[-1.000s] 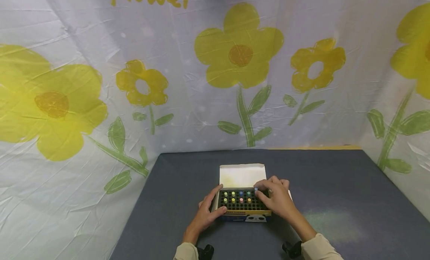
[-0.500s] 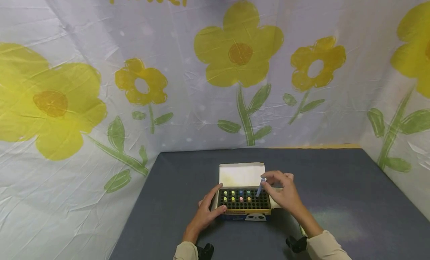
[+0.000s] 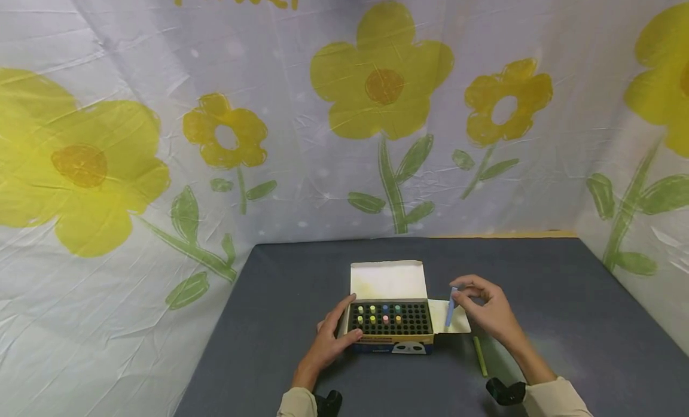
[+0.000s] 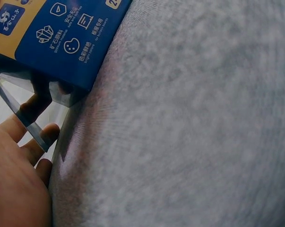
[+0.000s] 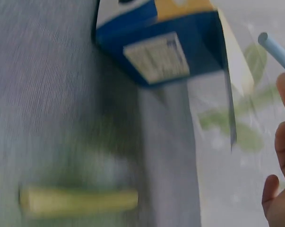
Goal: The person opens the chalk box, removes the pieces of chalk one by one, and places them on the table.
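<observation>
A blue stick of chalk (image 3: 450, 311) is pinched between the thumb and forefinger of my right hand (image 3: 494, 310). It is held slightly tilted over the box's right side flap (image 3: 462, 322); the right wrist view shows the lower end of this blue chalk (image 5: 276, 51) free. The chalk box (image 3: 374, 340) stands with its lid up, and several coloured chalks (image 3: 386, 319) stick up from its black holed insert. My left hand (image 3: 327, 340) grips the left end of the box, thumb at the front edge and forefinger at the back corner.
A yellow-green chalk (image 3: 480, 357) lies on the grey table (image 3: 290, 297) to the right of the box. The raised white lid (image 3: 386, 280) stands at the box's back. Behind the table hangs a flower-printed cloth (image 3: 301, 195).
My right hand has lifted the blue chalk out of its hole and carried it right, past the box's edge. The side flap and green chalk now show. The left hand has stayed put.
</observation>
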### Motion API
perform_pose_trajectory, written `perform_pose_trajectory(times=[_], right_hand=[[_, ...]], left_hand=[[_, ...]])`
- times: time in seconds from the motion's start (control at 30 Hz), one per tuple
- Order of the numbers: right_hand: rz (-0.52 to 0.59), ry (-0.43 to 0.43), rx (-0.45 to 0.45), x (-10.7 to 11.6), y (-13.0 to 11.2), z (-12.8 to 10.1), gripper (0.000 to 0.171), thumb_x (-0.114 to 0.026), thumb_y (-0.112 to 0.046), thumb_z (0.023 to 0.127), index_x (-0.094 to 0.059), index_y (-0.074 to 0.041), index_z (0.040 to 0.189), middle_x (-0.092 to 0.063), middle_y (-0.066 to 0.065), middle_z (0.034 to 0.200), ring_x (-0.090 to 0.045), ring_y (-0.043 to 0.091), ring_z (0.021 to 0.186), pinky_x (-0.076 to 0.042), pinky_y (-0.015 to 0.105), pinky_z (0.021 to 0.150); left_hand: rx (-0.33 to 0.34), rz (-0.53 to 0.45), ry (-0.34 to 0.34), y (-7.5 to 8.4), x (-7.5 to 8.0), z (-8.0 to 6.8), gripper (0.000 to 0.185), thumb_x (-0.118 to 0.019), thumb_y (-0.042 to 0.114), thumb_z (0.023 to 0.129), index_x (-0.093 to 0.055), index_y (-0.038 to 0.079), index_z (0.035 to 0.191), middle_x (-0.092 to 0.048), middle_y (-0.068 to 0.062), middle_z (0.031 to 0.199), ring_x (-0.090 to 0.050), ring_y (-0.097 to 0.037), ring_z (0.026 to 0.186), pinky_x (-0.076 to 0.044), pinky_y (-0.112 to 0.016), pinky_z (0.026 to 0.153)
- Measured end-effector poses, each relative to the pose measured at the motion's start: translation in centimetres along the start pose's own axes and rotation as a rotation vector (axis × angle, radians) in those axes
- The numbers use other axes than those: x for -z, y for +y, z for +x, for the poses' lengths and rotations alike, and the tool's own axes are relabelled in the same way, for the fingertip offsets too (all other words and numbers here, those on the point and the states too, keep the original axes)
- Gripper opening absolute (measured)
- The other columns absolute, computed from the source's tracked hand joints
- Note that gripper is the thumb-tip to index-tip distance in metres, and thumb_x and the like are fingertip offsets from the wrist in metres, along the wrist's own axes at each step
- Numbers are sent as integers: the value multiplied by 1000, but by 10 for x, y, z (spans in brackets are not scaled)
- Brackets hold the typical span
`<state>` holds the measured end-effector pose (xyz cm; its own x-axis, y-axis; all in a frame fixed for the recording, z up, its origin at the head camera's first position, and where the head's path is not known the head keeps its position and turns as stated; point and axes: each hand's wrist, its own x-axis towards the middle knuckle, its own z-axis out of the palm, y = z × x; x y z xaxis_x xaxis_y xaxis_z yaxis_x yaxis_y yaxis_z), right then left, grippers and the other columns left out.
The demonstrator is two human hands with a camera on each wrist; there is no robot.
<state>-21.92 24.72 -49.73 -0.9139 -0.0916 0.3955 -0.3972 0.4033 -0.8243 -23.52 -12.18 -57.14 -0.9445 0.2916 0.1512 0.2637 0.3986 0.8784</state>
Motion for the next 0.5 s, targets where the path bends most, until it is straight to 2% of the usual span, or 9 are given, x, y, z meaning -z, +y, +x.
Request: perform_pose_trajectory(times=[0.13,0.33,0.5], right_hand=[[-49,-32,-49,18,6,-8,18,-66,-14,100,-70,-10,117,-77,2,90,-66,4,95,-51,32,85],[-91,-68,-138,40,19,-24,23,-65,-20,101,-69,-5,119,-74,13,103,-67,2,89,-53,31,74],[-97,-152,-230,52,33,-35,25,-65,-21,101,-68,-3,118,-73,8,85,-67,12,75,-50,29,70]], left_hand=[[14,5,5,-2,0,0,73,-72,36,91,-38,44,155,-37,0,165,-31,-39,149,-20,-71,108],[36,14,0,-4,-3,3,73,-72,38,91,-37,47,155,-37,2,165,-31,-38,150,-20,-70,108],[50,15,8,-3,-3,2,73,-72,39,91,-38,47,155,-37,0,165,-28,-40,149,-23,-72,106]])
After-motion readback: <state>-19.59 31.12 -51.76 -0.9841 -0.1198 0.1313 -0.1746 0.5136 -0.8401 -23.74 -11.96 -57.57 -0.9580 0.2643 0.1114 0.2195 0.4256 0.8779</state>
